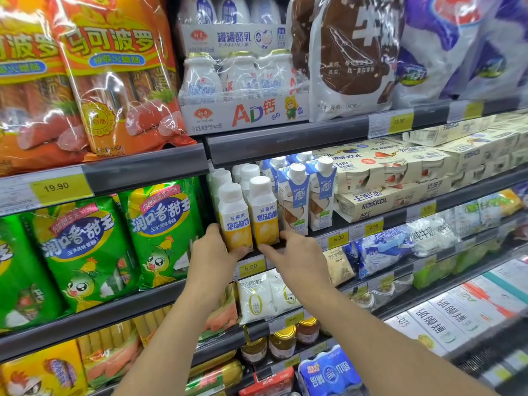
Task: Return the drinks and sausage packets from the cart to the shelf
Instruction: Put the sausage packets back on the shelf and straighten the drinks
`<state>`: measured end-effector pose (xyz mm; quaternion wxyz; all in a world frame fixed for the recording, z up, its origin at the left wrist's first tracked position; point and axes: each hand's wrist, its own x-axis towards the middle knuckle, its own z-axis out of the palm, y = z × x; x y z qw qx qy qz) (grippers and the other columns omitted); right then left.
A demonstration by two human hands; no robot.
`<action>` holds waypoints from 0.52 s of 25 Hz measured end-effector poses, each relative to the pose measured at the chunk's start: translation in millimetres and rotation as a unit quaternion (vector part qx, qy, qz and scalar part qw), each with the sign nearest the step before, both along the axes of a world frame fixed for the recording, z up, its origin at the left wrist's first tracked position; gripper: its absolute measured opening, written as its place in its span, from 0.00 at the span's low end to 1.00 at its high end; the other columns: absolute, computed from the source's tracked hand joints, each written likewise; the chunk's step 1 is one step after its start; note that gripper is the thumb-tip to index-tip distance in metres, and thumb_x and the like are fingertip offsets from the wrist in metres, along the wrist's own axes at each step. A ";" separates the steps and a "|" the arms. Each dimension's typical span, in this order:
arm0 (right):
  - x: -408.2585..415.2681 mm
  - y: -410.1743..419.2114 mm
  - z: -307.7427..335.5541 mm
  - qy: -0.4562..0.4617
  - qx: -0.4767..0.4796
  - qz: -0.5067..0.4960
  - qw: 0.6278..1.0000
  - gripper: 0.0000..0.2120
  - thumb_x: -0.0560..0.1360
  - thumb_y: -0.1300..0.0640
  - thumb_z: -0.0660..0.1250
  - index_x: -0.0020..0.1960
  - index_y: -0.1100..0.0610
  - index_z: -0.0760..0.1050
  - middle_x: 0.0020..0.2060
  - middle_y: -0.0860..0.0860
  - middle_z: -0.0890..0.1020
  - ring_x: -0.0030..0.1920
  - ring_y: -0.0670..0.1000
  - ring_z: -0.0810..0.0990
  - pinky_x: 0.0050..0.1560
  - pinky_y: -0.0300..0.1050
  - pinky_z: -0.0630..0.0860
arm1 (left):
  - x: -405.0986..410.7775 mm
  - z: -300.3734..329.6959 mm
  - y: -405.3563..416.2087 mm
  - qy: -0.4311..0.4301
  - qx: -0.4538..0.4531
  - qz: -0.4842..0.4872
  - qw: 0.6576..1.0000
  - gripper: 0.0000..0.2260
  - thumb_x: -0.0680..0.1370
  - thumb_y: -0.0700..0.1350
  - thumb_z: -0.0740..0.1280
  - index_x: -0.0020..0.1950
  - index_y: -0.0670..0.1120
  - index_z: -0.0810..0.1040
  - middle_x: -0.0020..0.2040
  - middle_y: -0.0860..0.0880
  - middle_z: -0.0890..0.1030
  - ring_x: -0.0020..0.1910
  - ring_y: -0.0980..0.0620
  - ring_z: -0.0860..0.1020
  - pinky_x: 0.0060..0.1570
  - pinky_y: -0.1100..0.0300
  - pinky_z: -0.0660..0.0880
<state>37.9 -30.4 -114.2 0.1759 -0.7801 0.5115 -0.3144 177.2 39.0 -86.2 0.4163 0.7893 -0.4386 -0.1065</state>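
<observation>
Two yellow-and-white yogurt drink bottles stand side by side at the front of the middle shelf (285, 150). My left hand (213, 257) wraps the base of the left bottle (235, 217), thumb under its bottom. My right hand (297, 251) touches the base of the right bottle (264, 212) with spread fingers. More white-capped bottles stand behind them. Green sausage packets (164, 232) fill the shelf to the left, orange sausage packets (120, 72) the shelf above. The cart is out of view.
Blue-and-white cartons (297, 201) stand right of the bottles, then stacked yogurt boxes (400, 178). AD calcium multipacks (243, 90) sit above. Price tags (251, 266) line the shelf edges. Jars (283, 341) and milk bags fill lower shelves.
</observation>
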 end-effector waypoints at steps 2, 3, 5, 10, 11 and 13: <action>-24.6 -3.2 0.2 -0.061 -0.003 -0.007 0.998 0.26 0.72 0.34 0.66 0.59 0.53 0.79 0.36 0.48 0.84 0.42 0.50 0.83 0.41 0.47 0.80 | -1.7 0.4 3.0 0.004 -0.002 0.004 1.000 0.25 0.72 0.46 0.76 0.66 0.47 0.71 0.56 0.51 0.82 0.49 0.49 0.78 0.50 0.56 0.73; -39.2 -10.1 2.4 -0.083 -0.005 -0.022 0.996 0.26 0.73 0.35 0.66 0.60 0.53 0.78 0.33 0.47 0.83 0.38 0.48 0.83 0.37 0.45 0.78 | -2.8 0.6 5.2 0.002 -0.004 0.012 1.000 0.28 0.71 0.47 0.76 0.68 0.47 0.70 0.57 0.51 0.81 0.51 0.48 0.79 0.52 0.53 0.75; -66.5 -30.8 8.8 -0.123 -0.005 -0.062 0.991 0.25 0.74 0.38 0.67 0.63 0.54 0.75 0.31 0.46 0.80 0.34 0.45 0.80 0.31 0.41 0.73 | -8.2 1.2 9.7 -0.006 -0.006 0.030 1.000 0.31 0.71 0.49 0.76 0.71 0.48 0.68 0.58 0.51 0.81 0.53 0.47 0.79 0.54 0.50 0.77; -82.9 -71.7 5.4 -0.098 0.045 -0.068 0.992 0.29 0.72 0.37 0.68 0.66 0.53 0.73 0.42 0.50 0.84 0.42 0.49 0.79 0.34 0.42 0.72 | -15.7 8.5 8.5 0.009 0.019 0.058 0.998 0.31 0.71 0.49 0.76 0.71 0.48 0.67 0.52 0.52 0.80 0.42 0.57 0.78 0.46 0.54 0.75; -81.6 -74.8 3.4 -0.086 0.048 -0.061 0.993 0.29 0.71 0.35 0.69 0.64 0.53 0.75 0.45 0.50 0.85 0.45 0.50 0.79 0.38 0.44 0.75 | -16.5 9.1 7.4 0.010 0.025 0.062 0.998 0.31 0.71 0.48 0.76 0.71 0.47 0.68 0.52 0.53 0.80 0.41 0.58 0.78 0.45 0.55 0.74; -79.7 -81.7 0.7 -0.056 0.043 -0.054 0.996 0.28 0.69 0.32 0.68 0.59 0.51 0.78 0.48 0.49 0.85 0.48 0.51 0.81 0.41 0.46 0.79 | -19.8 10.4 5.0 0.012 0.030 0.072 0.997 0.30 0.71 0.48 0.76 0.69 0.47 0.69 0.50 0.53 0.80 0.41 0.57 0.78 0.44 0.56 0.74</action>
